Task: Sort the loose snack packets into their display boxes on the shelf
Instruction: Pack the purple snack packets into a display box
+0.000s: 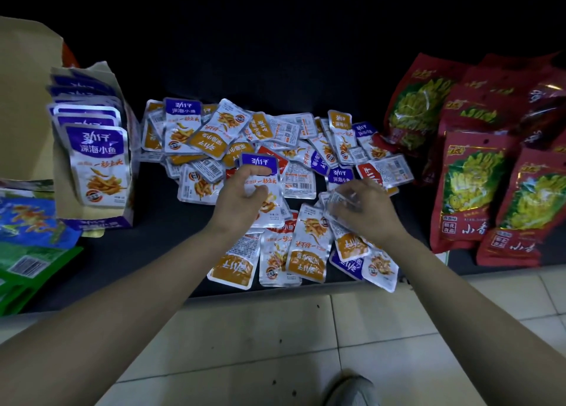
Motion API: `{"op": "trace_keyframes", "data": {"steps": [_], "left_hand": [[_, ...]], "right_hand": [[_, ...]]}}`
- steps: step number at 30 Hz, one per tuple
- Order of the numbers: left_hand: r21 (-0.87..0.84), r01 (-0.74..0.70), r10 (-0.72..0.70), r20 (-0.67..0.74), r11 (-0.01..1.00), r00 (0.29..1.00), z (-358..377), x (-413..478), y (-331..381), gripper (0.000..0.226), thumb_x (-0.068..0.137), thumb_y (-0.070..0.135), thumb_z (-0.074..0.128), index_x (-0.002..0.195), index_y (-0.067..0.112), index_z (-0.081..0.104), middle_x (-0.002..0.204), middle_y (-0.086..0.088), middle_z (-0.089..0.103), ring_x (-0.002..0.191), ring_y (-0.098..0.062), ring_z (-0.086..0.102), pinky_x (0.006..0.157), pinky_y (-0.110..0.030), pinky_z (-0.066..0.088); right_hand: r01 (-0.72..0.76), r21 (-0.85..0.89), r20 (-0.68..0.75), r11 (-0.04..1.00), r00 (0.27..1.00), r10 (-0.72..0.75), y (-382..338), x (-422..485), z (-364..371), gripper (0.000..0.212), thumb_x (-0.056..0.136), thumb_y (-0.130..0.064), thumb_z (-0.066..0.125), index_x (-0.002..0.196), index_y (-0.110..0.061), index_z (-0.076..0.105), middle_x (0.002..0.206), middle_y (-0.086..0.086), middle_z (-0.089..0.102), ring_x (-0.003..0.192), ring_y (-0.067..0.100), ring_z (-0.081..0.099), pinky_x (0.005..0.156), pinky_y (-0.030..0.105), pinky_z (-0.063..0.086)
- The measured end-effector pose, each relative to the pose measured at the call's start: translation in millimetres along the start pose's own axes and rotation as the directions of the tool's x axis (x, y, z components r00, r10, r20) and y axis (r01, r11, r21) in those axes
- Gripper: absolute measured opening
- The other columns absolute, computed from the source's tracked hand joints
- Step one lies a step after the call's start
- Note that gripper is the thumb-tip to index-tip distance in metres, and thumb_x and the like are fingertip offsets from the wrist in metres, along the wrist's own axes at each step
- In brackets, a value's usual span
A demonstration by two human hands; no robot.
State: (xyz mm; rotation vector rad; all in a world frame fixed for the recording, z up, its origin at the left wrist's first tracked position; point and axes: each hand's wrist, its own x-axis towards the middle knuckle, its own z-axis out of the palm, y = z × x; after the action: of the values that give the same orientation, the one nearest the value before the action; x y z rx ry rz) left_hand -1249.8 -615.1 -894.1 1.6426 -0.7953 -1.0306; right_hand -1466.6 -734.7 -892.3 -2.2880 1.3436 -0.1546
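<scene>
A purple-topped silver foil snack packet is being pinched by the left hand over the dark shelf's middle, while the right hand is gripping several blurred packets. The purple cardboard display box at the left end is standing part-filled, and most of the loose pile is lying unsorted.

Dark shelf, packets (heaped), box, red bags

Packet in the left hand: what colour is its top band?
Purple band on the packet, silvery-white below; head view.
</scene>
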Motion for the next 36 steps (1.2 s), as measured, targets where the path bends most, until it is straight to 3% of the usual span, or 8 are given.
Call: {"op": "trace_keyframes", "data": {"steps": [4, 8, 12, 19, 24, 30, 33, 36], "left_hand": [[0.019, -0.012, 0.012, 0.017, 1.000, 1.000, 0.5, -1.3, 1.5, 0.024, 0.098, 0.008, 0.050, 0.118, 0.020, 0.056, 0.096, -0.024, 0.056, 0.038, -0.005, 0.033, 0.041, -0.018, 0.033], [0.031, -0.024, 0.023, 0.007, 0.999, 1.000, -0.8, -1.1, -0.5, 0.024, 0.097, 0.009, 0.052, 0.114, 0.025, 0.058, 0.085, -0.002, 0.053, 0.066, -0.022, 0.047, 0.052, -0.025, 0.039], [0.031, -0.035, 0.034, 0.021, 0.999, 0.999, -3.0, -3.4, -1.8, 0.024, 0.098, 0.008, 0.052, 0.117, 0.022, 0.058, 0.092, -0.010, 0.054, 0.068, -0.024, 0.046, 0.057, -0.029, 0.039], [0.033, -0.043, 0.043, 0.008, 0.998, 0.999, -4.0, -6.1, 2.1, 0.024, 0.097, 0.007, 0.052, 0.116, 0.020, 0.058, 0.094, -0.020, 0.057, 0.051, -0.012, 0.040, 0.048, -0.020, 0.038], [0.016, -0.036, 0.036, -0.002, 0.999, 0.999, -6.4, -8.1, 6.0, 0.025, 0.098, 0.005, 0.050, 0.120, 0.015, 0.057, 0.077, -0.020, 0.055, 0.035, -0.005, 0.033, 0.040, -0.015, 0.030], [0.007, -0.035, 0.035, 0.017, 0.999, 0.999, -6.0, -11.2, 8.1, 0.025, 0.097, 0.007, 0.052, 0.117, 0.019, 0.059, 0.089, -0.001, 0.061, 0.061, -0.019, 0.047, 0.051, -0.024, 0.039], [0.018, -0.030, 0.030, 0.023, 0.999, 0.999, -4.0, -11.2, 6.4, 0.025, 0.097, 0.007, 0.052, 0.118, 0.018, 0.059, 0.092, 0.009, 0.059, 0.065, -0.018, 0.049, 0.051, -0.022, 0.040], [0.028, -0.015, 0.013, 0.042, 1.000, 0.999, 2.6, -10.7, 3.3, 0.026, 0.096, 0.008, 0.053, 0.119, 0.019, 0.059, 0.109, 0.000, 0.058, 0.058, -0.004, 0.050, 0.054, -0.022, 0.045]], "right_hand": [[-0.002, -0.296, 0.271, 0.955, 0.959, 0.086, -11.7, -2.7, 6.9, 0.108, 0.067, -0.069, 0.071, 0.152, -0.028, 0.020, 0.136, 0.005, 0.028, 0.129, 0.025, 0.026, 0.110, 0.039, 0.027], [0.025, -0.024, 0.106, 0.999, 0.994, -0.022, 5.2, 10.6, 5.1, 0.087, 0.073, -0.037, 0.083, 0.145, -0.015, 0.040, 0.131, 0.012, 0.041, 0.123, 0.028, 0.040, 0.099, 0.029, 0.033], [-0.008, 0.131, -0.110, 0.991, 0.994, 0.022, 14.5, 23.9, -0.5, 0.056, 0.084, -0.012, 0.075, 0.134, -0.012, 0.051, 0.126, 0.011, 0.050, 0.115, 0.027, 0.052, 0.092, 0.027, 0.040], [0.134, -0.152, -0.317, 0.979, 0.932, -0.177, 4.2, 4.5, 2.0, 0.017, 0.084, -0.017, 0.070, 0.098, -0.008, 0.065, 0.098, 0.012, 0.057, 0.087, 0.031, 0.057, 0.070, 0.034, 0.042], [0.035, -0.343, -0.108, 0.939, 0.991, -0.076, -15.1, -13.3, 17.2, 0.027, 0.089, -0.022, 0.060, 0.104, 0.000, 0.066, 0.101, 0.019, 0.062, 0.094, 0.037, 0.058, 0.078, 0.038, 0.045], [0.037, 0.224, 0.041, 0.974, 0.998, -0.048, -45.8, -9.7, 13.5, 0.035, 0.092, -0.011, 0.061, 0.127, -0.014, 0.060, 0.108, 0.002, 0.064, 0.091, 0.017, 0.063, 0.085, 0.030, 0.052], [-0.003, 0.086, 0.034, 0.996, 0.999, 0.000, -25.3, -11.0, -2.7, 0.033, 0.084, -0.001, 0.065, 0.115, -0.013, 0.064, 0.106, 0.007, 0.063, 0.086, 0.018, 0.061, 0.075, 0.027, 0.048], [0.024, -0.077, 0.289, 0.997, 0.957, 0.000, -4.1, -23.5, -18.7, 0.053, 0.073, 0.009, 0.064, 0.119, -0.017, 0.059, 0.117, 0.007, 0.052, 0.104, 0.019, 0.054, 0.082, 0.024, 0.042]]}}
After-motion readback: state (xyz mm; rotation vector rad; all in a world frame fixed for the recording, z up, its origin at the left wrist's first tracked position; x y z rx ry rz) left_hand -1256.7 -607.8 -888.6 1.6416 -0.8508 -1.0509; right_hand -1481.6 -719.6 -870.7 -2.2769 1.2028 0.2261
